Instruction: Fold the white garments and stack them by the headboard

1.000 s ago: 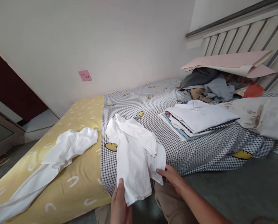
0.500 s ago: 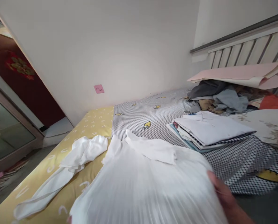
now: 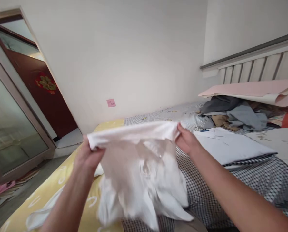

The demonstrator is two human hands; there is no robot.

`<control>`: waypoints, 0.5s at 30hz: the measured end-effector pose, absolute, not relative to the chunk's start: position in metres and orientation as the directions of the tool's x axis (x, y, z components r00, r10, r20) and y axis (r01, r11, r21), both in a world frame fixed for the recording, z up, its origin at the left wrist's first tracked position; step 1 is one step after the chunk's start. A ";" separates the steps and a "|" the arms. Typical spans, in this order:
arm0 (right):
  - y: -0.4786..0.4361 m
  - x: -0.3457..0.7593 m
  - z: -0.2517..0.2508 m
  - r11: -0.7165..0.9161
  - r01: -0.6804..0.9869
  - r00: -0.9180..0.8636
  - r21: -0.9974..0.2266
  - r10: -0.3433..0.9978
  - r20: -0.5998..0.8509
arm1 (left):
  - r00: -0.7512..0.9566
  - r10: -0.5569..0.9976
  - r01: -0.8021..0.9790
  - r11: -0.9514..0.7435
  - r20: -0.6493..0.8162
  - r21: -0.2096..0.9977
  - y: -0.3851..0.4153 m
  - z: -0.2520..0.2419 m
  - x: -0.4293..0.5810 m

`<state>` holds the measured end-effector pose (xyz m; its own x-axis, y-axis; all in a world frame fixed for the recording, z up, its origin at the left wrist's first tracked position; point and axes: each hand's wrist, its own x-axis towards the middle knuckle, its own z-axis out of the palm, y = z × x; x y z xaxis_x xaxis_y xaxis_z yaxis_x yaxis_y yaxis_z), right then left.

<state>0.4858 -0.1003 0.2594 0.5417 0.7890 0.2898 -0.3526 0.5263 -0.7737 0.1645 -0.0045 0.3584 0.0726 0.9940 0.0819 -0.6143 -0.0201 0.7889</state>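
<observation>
My left hand (image 3: 90, 155) and my right hand (image 3: 186, 139) are closed on the two ends of one edge of a white shirt (image 3: 134, 170). That edge is stretched nearly level between them, and the rest of the cloth hangs below in loose folds, its lower part blurred. The shirt hangs over the bed, in front of the yellow and checked cloths. Another white garment (image 3: 43, 211) lies on the yellow side, partly hidden by my left forearm. To the right of my right hand, a folded white shirt (image 3: 233, 145) tops a stack of folded clothes.
A yellow sheet (image 3: 111, 124) and a black-and-white checked cloth (image 3: 245, 183) cover the bed. Crumpled clothes (image 3: 246, 114) lie under a pink sheet (image 3: 250, 88) by the radiator (image 3: 260, 67). A wall stands behind; a glass door (image 3: 13, 122) is at left.
Both hands have lifted the white shirt off the bed. Its edge is now stretched between them, with the cloth hanging down. The view has tilted up slightly.
</observation>
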 end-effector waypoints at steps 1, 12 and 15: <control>-0.094 0.487 0.286 0.635 -0.295 0.569 -0.714 0.717 0.402 | 0.034 0.973 -0.696 -0.142 0.230 0.704 -0.014 0.390 0.169; -0.125 0.515 0.175 0.181 -0.461 0.441 -0.869 0.896 -0.048 | 0.106 0.994 -0.562 0.086 -0.032 0.822 -0.017 0.262 0.166; -0.135 0.514 0.105 -0.056 -0.437 0.415 -0.898 0.873 -0.257 | 0.135 0.929 -0.463 0.366 -0.345 0.807 0.000 0.168 0.161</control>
